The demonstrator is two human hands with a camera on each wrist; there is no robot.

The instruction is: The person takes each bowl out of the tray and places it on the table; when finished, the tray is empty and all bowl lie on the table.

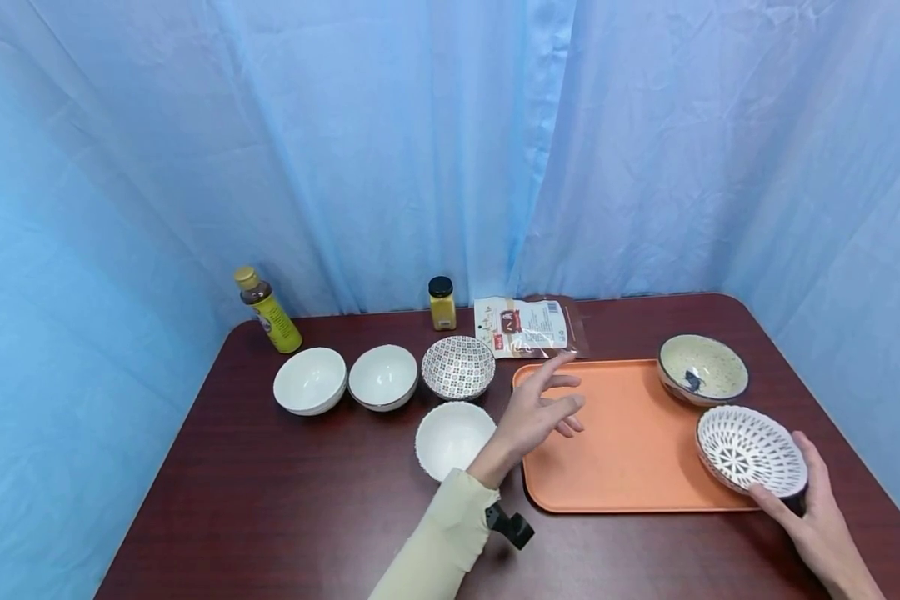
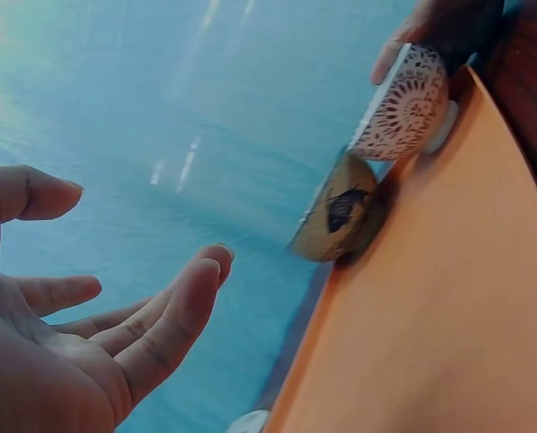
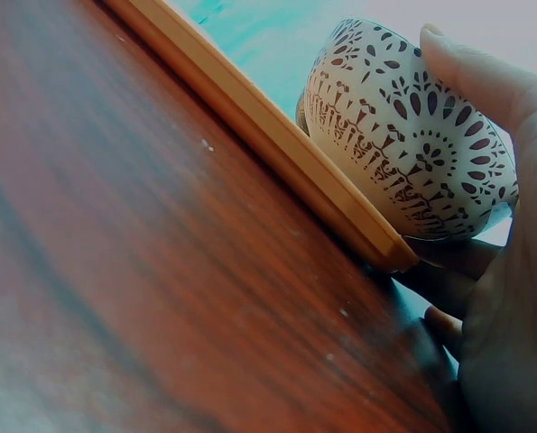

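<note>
My right hand holds a white bowl with a dark pattern at the near right corner of the orange tray. In the right wrist view its thumb lies by the rim of the bowl, and the other fingers reach underneath. The bowl is slightly tilted. Behind it a speckled cream bowl with a dark rim sits on the tray's far right corner. My left hand hovers over the tray's left side, fingers spread and holding nothing; the left wrist view shows this hand apart from both bowls.
Left of the tray stand a white bowl, a patterned bowl and two plain bowls. Along the back are a yellow-capped bottle, a black-lidded jar and a flat food packet. Blue curtains enclose the table.
</note>
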